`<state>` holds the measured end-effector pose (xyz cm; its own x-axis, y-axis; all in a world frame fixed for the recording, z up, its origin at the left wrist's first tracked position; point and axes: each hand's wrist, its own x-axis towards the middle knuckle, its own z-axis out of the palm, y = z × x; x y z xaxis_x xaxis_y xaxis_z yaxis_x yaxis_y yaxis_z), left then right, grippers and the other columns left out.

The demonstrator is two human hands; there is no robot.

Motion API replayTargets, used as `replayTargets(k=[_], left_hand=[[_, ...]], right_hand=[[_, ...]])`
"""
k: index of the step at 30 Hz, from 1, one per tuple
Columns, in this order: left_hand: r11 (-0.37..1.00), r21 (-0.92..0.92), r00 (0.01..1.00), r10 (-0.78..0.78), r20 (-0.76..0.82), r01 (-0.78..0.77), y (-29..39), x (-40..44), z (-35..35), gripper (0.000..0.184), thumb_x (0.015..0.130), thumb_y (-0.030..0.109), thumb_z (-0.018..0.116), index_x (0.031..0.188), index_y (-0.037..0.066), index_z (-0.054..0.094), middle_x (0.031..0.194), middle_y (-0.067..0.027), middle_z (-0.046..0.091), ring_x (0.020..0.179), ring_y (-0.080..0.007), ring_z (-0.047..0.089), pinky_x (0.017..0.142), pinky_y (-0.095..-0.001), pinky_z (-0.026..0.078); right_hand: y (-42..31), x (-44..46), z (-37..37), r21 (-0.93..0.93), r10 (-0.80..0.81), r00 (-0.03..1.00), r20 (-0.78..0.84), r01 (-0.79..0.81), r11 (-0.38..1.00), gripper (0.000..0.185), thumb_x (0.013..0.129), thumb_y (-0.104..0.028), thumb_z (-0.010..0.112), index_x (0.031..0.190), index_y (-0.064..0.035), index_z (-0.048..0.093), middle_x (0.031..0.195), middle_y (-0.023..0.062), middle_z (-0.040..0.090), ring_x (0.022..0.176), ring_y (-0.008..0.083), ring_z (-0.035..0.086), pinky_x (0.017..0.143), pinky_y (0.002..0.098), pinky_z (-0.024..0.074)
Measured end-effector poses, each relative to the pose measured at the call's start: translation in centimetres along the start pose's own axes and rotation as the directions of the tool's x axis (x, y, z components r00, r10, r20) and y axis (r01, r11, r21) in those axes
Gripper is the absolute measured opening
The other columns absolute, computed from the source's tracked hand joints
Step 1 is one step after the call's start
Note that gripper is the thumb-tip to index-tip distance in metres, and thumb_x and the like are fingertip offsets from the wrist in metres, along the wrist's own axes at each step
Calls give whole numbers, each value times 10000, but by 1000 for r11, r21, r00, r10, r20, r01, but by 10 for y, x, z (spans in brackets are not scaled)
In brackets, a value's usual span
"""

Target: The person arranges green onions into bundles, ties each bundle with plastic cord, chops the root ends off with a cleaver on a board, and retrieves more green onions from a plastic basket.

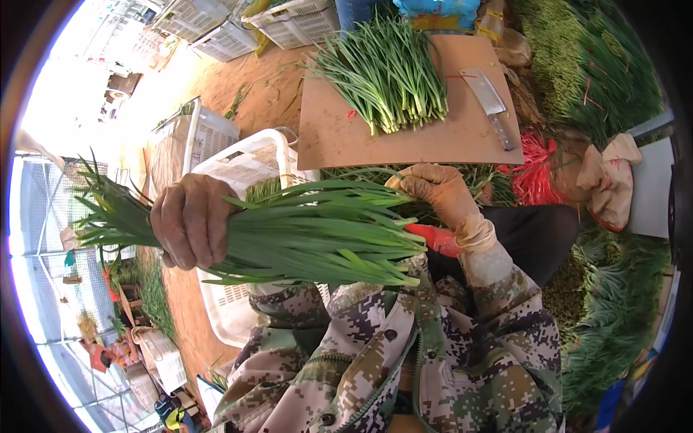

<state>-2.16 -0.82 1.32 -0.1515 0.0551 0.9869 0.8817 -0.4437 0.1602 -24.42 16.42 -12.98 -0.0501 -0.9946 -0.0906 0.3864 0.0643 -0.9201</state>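
A bundle of long green leaves (310, 234) lies across the middle of the view, its pale cut ends to the right. My left hand (193, 220), fingers wrapped round, grips it near the leafy left end. At the cut ends, my right hand (429, 186), in a thin glove, has its fingers curled, pinching at the upper edge of the stems. Beyond, a second pile of green stems (393, 68) rests on a brown board (404, 148). A cleaver (485, 94) lies on the board to the right of the pile.
A white plastic basket (231, 328) stands below the bundle. More crates (229, 43) are at the upper left. Red strings (538, 169) hang right of the board. Heaps of green stems (613, 289) line the right side. People (173, 415) appear at the lower left.
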Motion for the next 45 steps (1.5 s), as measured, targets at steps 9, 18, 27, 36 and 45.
replayTargets(k=[9, 18, 27, 36, 45], left_hand=[[957, 135, 874, -170, -456, 257, 19, -17, -8, 139, 867, 90, 598, 769, 104, 500, 731, 13, 536, 677, -91, 533, 711, -258, 536], [826, -143, 337, -372, -865, 545, 82, 1, 2, 164, 885, 77, 530, 806, 129, 396, 736, 31, 375, 721, -105, 375, 809, -242, 389], [555, 49, 241, -278, -930, 830, -103, 50, -11, 252, 945, 179, 551, 1060, -35, 619, 898, -105, 614, 847, -187, 598, 767, -298, 519], [417, -261, 41, -589, -807, 871, -116, 41, -78, 263, 947, 186, 594, 1035, -58, 639, 953, -154, 688, 867, -244, 701, 792, -366, 603], [675, -346, 246, -620, -745, 652, -94, 0, -68, 338, 937, 226, 585, 1163, -23, 557, 890, -52, 555, 875, -212, 591, 864, -388, 506]], right_hand=[[65, -2, -42, -470, 36, 985, -167, -111, 876, 158, 913, -67, 594, 968, 36, 702, 852, 80, 723, 750, 120, 639, 712, 261, 518], [105, -10, -34, -875, -557, 829, -47, 234, 423, 526, 823, -412, 678, 1154, -5, 637, 1103, 203, 670, 1008, 352, 661, 857, 410, 532], [-97, -10, 44, -571, -585, 799, 140, 548, 611, 1037, 619, -475, 870, 1374, 54, 395, 1213, 311, 564, 1108, 426, 592, 946, 455, 487], [-79, 61, 1, -439, -413, 867, 278, 497, 748, 316, 830, -233, 765, 1049, -19, 686, 1018, 97, 699, 916, 177, 651, 820, 337, 513], [-82, 56, 12, -29, 16, 927, 375, -6, 1000, 425, 832, -287, 788, 1139, -25, 659, 999, 44, 675, 886, 133, 629, 782, 269, 505]])
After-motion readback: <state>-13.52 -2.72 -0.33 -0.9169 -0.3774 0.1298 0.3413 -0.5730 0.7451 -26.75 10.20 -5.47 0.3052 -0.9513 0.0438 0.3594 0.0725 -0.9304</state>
